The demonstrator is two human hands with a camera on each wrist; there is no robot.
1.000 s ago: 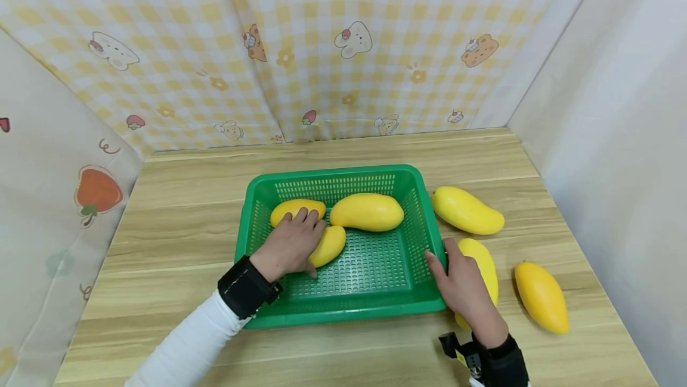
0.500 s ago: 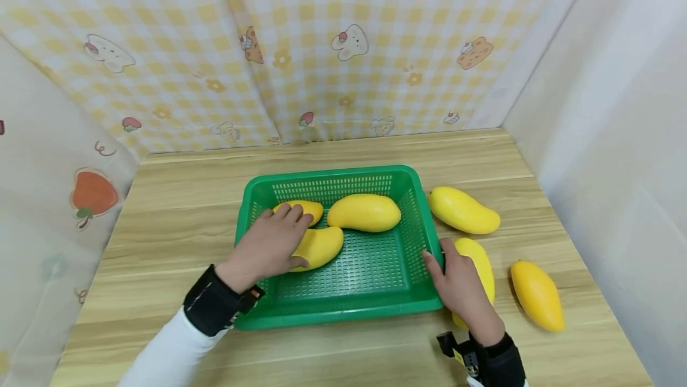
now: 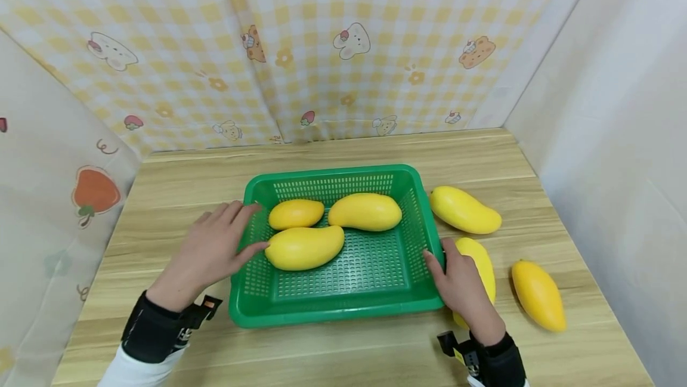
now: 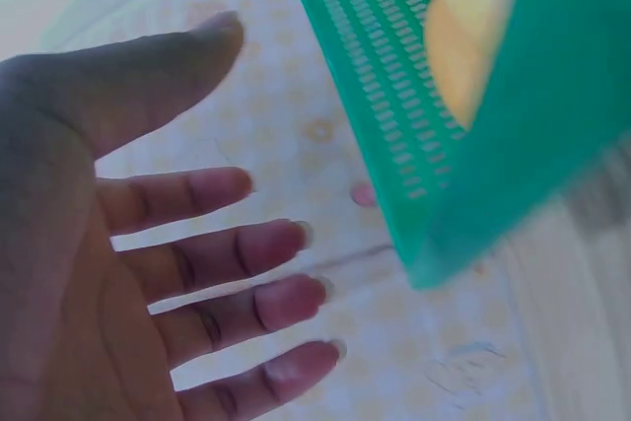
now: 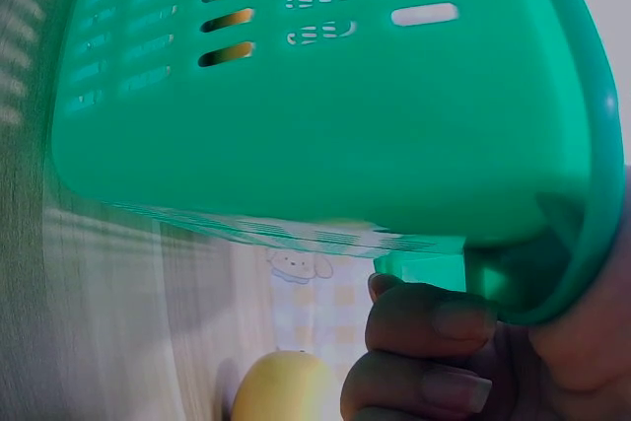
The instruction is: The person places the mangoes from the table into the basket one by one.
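A green plastic basket (image 3: 343,315) stands on the table with three yellow mangoes inside: a small one (image 3: 296,214) at the back left, a larger one (image 3: 365,211) at the back right and another (image 3: 305,248) in front. My left hand (image 3: 209,250) is over the basket's left rim, fingers spread; the left wrist view shows the palm and separated fingers holding nothing. My right hand (image 3: 464,282) grips the right rim, thumb on the inner side; in the right wrist view its fingers (image 5: 424,342) curl below the rim.
To the right of the basket lie three more mangoes: one behind (image 3: 466,210), one partly hidden by the right hand (image 3: 479,262), and one farther right (image 3: 538,296). A checked curtain (image 3: 322,77) hangs behind the wooden table (image 3: 177,196).
My left hand has let go of the front mango and moved left, out to the basket's left rim. That mango lies in the basket. My right hand stays on the right rim.
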